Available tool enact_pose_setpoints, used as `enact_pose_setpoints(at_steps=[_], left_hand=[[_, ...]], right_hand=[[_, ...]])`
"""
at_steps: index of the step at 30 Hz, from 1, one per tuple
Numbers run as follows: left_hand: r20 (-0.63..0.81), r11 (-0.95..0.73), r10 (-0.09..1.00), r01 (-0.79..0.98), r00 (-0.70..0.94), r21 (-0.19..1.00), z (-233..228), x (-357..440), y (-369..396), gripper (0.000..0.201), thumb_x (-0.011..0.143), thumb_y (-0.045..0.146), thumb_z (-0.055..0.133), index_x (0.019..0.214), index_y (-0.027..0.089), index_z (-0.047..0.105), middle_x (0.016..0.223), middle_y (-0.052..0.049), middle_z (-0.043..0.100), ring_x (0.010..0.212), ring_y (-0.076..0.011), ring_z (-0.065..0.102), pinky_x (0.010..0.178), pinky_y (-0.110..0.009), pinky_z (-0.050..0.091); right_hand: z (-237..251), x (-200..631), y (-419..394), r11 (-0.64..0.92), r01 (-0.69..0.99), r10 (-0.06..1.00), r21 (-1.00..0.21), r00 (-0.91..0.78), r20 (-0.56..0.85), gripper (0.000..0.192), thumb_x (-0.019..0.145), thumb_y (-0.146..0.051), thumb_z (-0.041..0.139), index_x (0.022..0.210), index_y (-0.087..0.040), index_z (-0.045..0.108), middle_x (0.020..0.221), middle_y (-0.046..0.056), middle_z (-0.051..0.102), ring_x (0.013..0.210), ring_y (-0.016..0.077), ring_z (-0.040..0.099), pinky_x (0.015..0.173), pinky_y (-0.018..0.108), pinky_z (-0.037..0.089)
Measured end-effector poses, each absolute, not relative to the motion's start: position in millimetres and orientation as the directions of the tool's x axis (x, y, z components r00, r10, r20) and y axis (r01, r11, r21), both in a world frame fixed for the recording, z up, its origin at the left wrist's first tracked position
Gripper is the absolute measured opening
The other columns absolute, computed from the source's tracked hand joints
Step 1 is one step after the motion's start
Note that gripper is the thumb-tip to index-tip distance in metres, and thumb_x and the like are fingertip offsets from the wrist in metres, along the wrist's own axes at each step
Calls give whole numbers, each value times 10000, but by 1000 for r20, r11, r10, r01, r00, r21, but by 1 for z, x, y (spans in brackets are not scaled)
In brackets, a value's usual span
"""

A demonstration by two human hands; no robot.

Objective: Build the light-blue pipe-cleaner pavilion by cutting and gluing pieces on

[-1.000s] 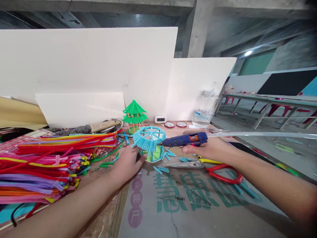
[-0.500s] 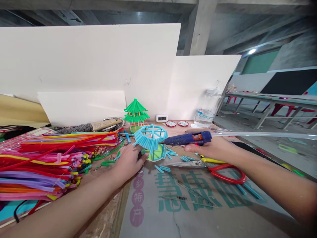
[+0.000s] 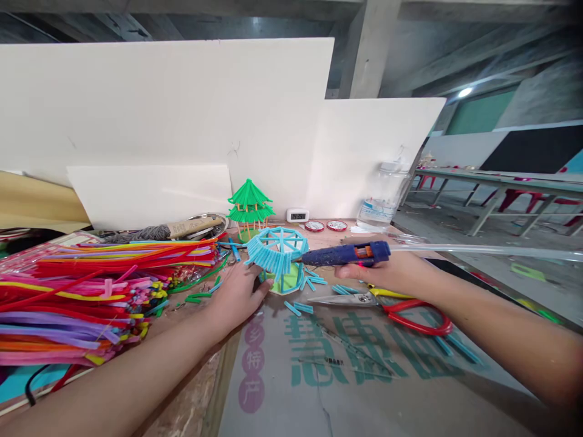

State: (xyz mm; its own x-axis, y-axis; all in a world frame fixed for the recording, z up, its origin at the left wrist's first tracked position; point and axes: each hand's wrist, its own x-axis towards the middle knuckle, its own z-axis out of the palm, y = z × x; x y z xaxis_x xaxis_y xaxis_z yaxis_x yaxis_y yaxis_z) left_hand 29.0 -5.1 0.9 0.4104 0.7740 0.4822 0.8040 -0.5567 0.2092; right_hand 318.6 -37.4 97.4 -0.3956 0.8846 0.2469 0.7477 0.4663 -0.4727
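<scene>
In the head view, a light-blue pavilion model (image 3: 277, 255) stood on the bench (image 3: 194, 379), its roof partly fringed, its base green. The hands were apart, on either side of it. The left hand (image 3: 237, 294) was against the model's left side, fingertips hidden under the eave, so how firmly it gripped could not be told. The right hand (image 3: 378, 270) was wrapped around a dark-blue glue gun (image 3: 341, 254), nozzle at the model's right eave. Right of the model lay short blue pieces (image 3: 315, 280) and scissors (image 3: 365, 298); left, colourful pipe cleaners (image 3: 86, 303); behind, a green pagoda (image 3: 250, 203).
</scene>
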Motion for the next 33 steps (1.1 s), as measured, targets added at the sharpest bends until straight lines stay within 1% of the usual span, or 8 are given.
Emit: enact_pose_setpoints(at_steps=[4, 7, 13, 16, 20, 25, 30, 33], left_hand=[[477, -556, 777, 803, 411, 213, 1, 29, -6, 220, 939, 343, 500, 1011, 200, 651, 1026, -110, 684, 1012, -293, 624, 866, -420, 486], [475, -562, 777, 796, 413, 225, 2, 29, -5, 225, 939, 344, 499, 1027, 199, 646, 1077, -117, 678, 1049, -301, 614, 872, -429, 487], [478, -573, 772, 785, 419, 236, 2, 29, -5, 215, 934, 339, 507, 1001, 192, 650, 1026, -111, 687, 1011, -283, 622, 868, -411, 492], [476, -573, 773, 784, 420, 239, 2, 29, -6, 214, 939, 335, 500, 988, 189, 648, 1009, -110, 684, 1000, -277, 621, 874, -408, 487], [480, -573, 771, 785, 418, 236, 2, 29, -6, 203, 940, 332, 498, 983, 194, 640, 1008, -107, 680, 1011, -282, 617, 883, -415, 482], [477, -559, 779, 795, 406, 236, 1, 29, -7, 189, 931, 320, 505, 980, 192, 635, 962, -103, 676, 973, -282, 625, 860, -409, 489], [484, -556, 778, 798, 401, 233, 2, 30, -7, 183, 928, 318, 512, 986, 199, 639, 972, -101, 682, 993, -282, 627, 885, -412, 484], [488, -562, 775, 790, 401, 246, 1, 29, -8, 188, 926, 305, 513, 1015, 198, 639, 1046, -109, 684, 1039, -289, 619, 905, -420, 479]], right_hand=[[100, 315, -38, 495, 754, 868, -431, -412, 277, 313, 804, -515, 637, 900, -232, 732, 759, -7, 725, 687, 197, 656, 585, 279, 516], [100, 312, -39, 491, 761, 870, -425, -396, 295, 322, 814, -524, 614, 911, -240, 732, 790, -2, 737, 696, 207, 666, 591, 288, 526], [102, 310, -38, 506, 752, 856, -422, -379, 351, 334, 785, -536, 629, 915, -248, 739, 809, 2, 752, 748, 234, 681, 654, 319, 543], [103, 309, -38, 506, 745, 856, -435, -372, 359, 350, 772, -548, 632, 947, -267, 746, 865, 1, 763, 794, 254, 688, 690, 343, 550], [103, 307, -39, 453, 750, 887, -481, -327, 326, 346, 750, -570, 637, 895, -277, 751, 823, 2, 763, 785, 272, 692, 696, 366, 555], [100, 309, -38, 419, 767, 894, -486, -254, 370, 354, 713, -590, 669, 865, -278, 743, 824, 23, 766, 797, 300, 693, 711, 396, 564], [104, 306, -37, 424, 761, 895, -492, -270, 354, 353, 714, -601, 640, 788, -263, 708, 791, 38, 745, 749, 286, 682, 674, 388, 553], [106, 305, -38, 460, 726, 883, -511, -317, 346, 339, 746, -573, 631, 858, -264, 713, 844, 26, 751, 788, 270, 685, 690, 361, 551]])
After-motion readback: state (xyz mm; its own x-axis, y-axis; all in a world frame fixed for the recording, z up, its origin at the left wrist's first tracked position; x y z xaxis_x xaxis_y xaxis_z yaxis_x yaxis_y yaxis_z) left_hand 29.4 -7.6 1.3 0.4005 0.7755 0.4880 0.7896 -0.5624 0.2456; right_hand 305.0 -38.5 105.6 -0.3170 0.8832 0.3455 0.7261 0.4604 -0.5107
